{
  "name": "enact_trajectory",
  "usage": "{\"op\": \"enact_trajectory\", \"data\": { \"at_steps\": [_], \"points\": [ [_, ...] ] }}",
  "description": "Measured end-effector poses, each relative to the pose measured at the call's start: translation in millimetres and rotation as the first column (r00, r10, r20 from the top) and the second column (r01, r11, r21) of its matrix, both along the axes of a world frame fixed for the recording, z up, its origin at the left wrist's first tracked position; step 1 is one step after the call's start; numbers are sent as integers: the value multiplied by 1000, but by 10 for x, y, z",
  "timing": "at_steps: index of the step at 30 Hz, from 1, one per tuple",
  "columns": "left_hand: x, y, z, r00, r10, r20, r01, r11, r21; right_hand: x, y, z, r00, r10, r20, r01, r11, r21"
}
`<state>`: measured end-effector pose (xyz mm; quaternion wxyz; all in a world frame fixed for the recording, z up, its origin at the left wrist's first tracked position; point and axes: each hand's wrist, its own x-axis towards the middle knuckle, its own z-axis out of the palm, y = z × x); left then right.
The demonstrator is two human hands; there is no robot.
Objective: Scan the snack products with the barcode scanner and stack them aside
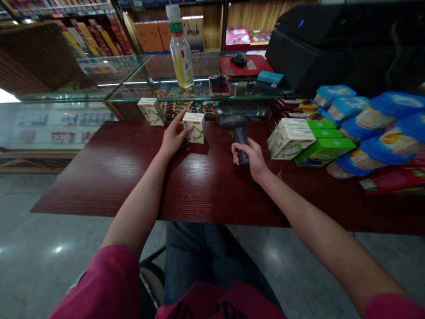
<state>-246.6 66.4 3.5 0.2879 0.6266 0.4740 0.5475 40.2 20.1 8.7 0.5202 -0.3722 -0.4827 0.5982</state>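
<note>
Left hand (175, 136): pinching central carton (195, 129)
Right hand (251, 155): gripping scanner (239, 132)
Upper-left carton (152, 111): perhaps done
Right-side cartons (289, 141): perhaps waiting

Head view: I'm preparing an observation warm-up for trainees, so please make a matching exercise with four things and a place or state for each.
1. Left hand
2. Right hand
3. Bottle
4. Green boxes

A. Upright on the glass counter
B. Beside stacked cream cartons
C. Touching a single cream carton
D. Wrapped around the handle of a dark scanner

Pairs: 1-C, 2-D, 3-A, 4-B
</note>
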Motion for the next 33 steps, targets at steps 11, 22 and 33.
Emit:
{"op": "enact_trajectory", "data": {
  "at_steps": [11,22,33],
  "points": [
    [-8,-192,146,983,-181,-12,178,975,-136,124,-102,14,998,-48,42,48,999,1],
    [186,152,-169,905,252,341,-197,962,-189,-1,-446,126,971,156,182,-171,983,68],
    [251,131,-174,899,263,349,-234,964,-124,-50,-494,41,945,195,262,-219,973,65]
  ]
}}
